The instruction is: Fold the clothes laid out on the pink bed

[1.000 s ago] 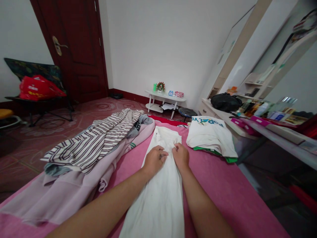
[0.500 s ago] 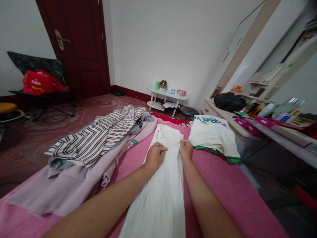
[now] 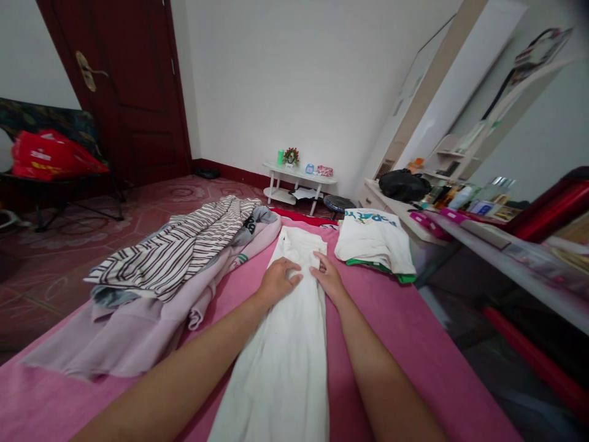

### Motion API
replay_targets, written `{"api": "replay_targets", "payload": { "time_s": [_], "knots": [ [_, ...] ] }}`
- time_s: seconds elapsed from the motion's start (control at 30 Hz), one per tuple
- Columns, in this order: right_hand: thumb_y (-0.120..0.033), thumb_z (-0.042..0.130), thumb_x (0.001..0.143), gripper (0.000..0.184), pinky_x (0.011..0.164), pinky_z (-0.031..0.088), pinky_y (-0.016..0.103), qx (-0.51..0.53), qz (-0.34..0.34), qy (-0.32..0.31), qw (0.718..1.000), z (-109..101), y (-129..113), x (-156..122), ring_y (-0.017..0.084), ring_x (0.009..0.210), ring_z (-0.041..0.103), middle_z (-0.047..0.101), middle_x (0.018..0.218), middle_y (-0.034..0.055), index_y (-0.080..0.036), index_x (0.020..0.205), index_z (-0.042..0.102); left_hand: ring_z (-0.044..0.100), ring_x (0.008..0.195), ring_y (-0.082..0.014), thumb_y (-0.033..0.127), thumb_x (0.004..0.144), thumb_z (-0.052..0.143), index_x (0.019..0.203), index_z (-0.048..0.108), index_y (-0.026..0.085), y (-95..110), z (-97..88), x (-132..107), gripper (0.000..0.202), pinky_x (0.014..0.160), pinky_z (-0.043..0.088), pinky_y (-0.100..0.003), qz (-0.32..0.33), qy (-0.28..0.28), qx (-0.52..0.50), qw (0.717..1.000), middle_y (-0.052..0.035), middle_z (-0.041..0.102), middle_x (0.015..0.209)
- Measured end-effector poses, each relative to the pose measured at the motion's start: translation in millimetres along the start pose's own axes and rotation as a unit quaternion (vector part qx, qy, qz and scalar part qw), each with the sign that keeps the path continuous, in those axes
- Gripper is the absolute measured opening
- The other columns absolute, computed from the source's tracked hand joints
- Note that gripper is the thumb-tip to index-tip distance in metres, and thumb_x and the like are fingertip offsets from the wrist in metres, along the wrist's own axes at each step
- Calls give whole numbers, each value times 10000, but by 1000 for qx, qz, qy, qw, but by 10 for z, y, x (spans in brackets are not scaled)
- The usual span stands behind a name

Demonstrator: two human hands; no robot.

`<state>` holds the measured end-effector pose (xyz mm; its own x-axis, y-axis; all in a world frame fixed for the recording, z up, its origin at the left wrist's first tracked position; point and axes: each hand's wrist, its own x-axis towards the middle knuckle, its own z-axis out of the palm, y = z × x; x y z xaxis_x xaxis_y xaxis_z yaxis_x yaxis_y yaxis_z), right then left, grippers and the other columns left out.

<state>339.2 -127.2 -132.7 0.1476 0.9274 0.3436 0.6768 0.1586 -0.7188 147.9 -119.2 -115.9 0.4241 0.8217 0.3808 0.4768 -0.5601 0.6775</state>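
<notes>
White trousers [image 3: 280,350], or a similar long garment, lie lengthwise on the pink bed cover [image 3: 381,344], narrow end away from me. On their upper left side rests my left hand [image 3: 280,279], thumb and fingers apart. My right hand [image 3: 327,275] lies at the right edge of the cloth, its fingers spread and holding nothing. To the left is a heap of clothes, with a striped shirt [image 3: 184,252] on top of a pale pink garment [image 3: 119,331]. Folded white and green clothes [image 3: 375,242] sit to the right.
A desk [image 3: 510,261] crowded with bottles and boxes runs along the right, with a black bag [image 3: 405,185] on it. Beyond the bed stand a small white table [image 3: 301,173] and a round stool [image 3: 339,202]. At left, a folding chair holds a red bag [image 3: 55,156].
Both hands have let go of the pinched cloth and opened out on it. The white garment's upper part looks smoother. The view has turned slightly to the right.
</notes>
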Motion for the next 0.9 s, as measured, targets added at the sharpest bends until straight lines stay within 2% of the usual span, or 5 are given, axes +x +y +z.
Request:
{"api": "replay_targets", "payload": {
  "time_s": [0.27, 0.5, 0.63, 0.73, 0.9],
  "knots": [
    [-355, 385, 930, 425, 1105, 274, 400, -94, -15, -101, 990, -85, -314, -451, 207, 1317, 384, 515, 1370, 10, -304, 1333, 509, 271, 1384, -320, 400, 752, 709, 1383, 442, 204, 94, -239, -361, 713, 1106, 272, -446, 71, -163, 68, 982, -153, 245, 1529],
    [-347, 370, 949, 447, 1152, 208, 408, -186, -60, -133, 972, -248, -570, -1125, 223, 1450, 70, 67, 1584, -41, -336, 1393, 424, 253, 1398, -303, 96, 816, 582, 1285, 554, 168, 251, -661, -844, 474, 1105, 299, -405, 106, -200, 59, 972, -158, 240, 1533],
    [-231, 331, 942, 449, 1151, 233, 406, -160, -117, -154, 968, -427, -816, -1644, 208, 1451, 55, -60, 1580, -84, -345, 1349, 483, 201, 1421, -264, 2, 776, 505, 1309, 527, 219, 382, -883, -1244, 576, 1136, 237, -455, 200, -234, 91, 947, -103, 289, 1527],
    [-149, 372, 886, 502, 1139, 262, 441, -125, -186, -210, 952, -643, -1045, -1991, 211, 1442, 128, -7, 1581, -66, -352, 1326, 503, 270, 1402, -228, 28, 804, 486, 1349, 475, 224, 559, -1105, -1500, 580, 1157, 189, -457, 248, -295, 105, 917, -98, 397, 1472],
    [-227, 514, 870, 480, 1116, 311, 459, -131, -320, -305, 887, -906, -1403, -2272, 202, 1384, 313, 318, 1511, -27, -428, 1305, 488, 356, 1359, -208, 141, 836, 544, 1257, 549, 253, 893, -1436, -1723, 436, 1189, 82, -405, 266, -394, 64, 877, -60, 489, 1398]
  ]
}}
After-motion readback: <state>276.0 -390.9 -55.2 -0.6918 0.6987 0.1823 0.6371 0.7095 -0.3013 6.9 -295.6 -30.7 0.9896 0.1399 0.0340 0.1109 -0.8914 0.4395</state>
